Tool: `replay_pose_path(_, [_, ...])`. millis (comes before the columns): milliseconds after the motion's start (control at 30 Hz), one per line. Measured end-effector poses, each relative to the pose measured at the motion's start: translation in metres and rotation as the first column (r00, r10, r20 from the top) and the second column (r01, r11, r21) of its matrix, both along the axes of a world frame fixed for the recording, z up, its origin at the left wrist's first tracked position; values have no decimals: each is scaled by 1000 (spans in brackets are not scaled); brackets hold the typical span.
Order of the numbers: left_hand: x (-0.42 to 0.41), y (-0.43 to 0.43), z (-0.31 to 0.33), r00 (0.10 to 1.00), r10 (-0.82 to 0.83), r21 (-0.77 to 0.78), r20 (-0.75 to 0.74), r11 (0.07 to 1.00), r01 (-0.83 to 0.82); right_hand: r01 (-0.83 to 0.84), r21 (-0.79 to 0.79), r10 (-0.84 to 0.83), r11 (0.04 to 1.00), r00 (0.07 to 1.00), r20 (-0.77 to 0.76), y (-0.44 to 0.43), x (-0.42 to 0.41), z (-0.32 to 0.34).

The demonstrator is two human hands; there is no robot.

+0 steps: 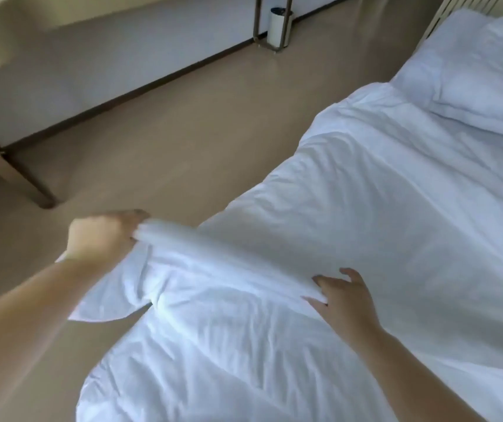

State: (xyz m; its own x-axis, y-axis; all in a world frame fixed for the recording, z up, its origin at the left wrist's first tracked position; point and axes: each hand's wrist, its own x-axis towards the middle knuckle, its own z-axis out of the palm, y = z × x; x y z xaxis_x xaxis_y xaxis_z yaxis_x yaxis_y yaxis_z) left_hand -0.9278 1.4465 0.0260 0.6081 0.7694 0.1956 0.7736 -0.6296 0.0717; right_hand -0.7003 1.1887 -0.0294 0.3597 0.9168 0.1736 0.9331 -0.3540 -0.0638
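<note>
A white duvet [381,226] covers the bed and hangs over its left side. My left hand [104,236] grips a bunched edge of the duvet and holds it lifted out over the floor, left of the bed. My right hand [343,295] lies on the duvet further right, with its fingers and thumb pinching a raised fold of the fabric. A white pillow [475,74] lies at the head of the bed, top right.
Beige floor [168,141] runs along the left of the bed. A brown table leg [15,175] stands at the left. A white cylindrical bin [278,25] sits inside a metal frame by the far wall. A slatted headboard [445,13] shows top right.
</note>
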Motion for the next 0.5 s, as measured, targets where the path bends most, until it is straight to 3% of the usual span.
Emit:
replay_pose_path(67, [52,47,28,969,-248,208,14,948,240,123,94,-132,988,987,94,28,30,31])
replay_pose_path(100, [78,64,35,938,-347,295,-21,894,337,223,45,-226,974,970,84,41,47,46])
replay_pose_path(133, [101,78,37,932,-356,284,-67,889,360,320,-44,-317,946,946,65,50,62,56])
replay_pose_path(200, [138,88,30,968,-217,119,-125,966,232,474,-156,-486,867,873,-49,54,83,56])
replay_pose_path(267, [156,77,10,982,-126,-1,-143,992,127,558,-206,-576,804,816,-36,47,88,45])
replay_pose_path(333, [144,50,-30,952,-261,-183,-160,956,232,555,-314,-605,771,792,-86,25,75,29])
replay_pose_path(400, [100,11,-70,831,-547,-343,-100,803,488,487,-342,-563,804,809,-172,-15,47,9])
replay_pose_path(467, [51,-17,-96,659,-746,-353,-98,645,678,310,-403,-405,861,897,-178,-59,11,-11])
replay_pose_path(500, [35,-22,-105,621,-771,-333,-138,627,704,197,-487,-325,851,926,-193,-76,-6,-20])
